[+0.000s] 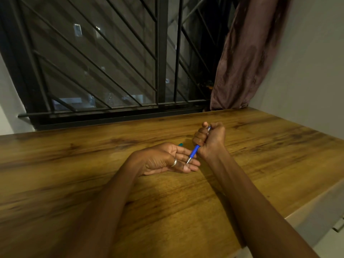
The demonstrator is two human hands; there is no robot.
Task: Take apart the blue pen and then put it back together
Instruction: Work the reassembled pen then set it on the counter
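Note:
My right hand (209, 140) grips the blue pen (193, 153) in a fist above the wooden table (74, 183), thumb on the top end. The pen slants down to the left, its blue grip and silver tip sticking out below the fist. The tip touches the fingers of my left hand (167, 159), which lies palm up on the table with straight fingers and a ring on the thumb. Most of the pen's barrel is hidden inside the fist.
A small teal object (181, 144) peeks out behind my left hand. A barred window (111, 62) runs along the table's far edge, with a brown curtain (247, 53) at its right. The table's right edge (297, 211) drops off near my right forearm.

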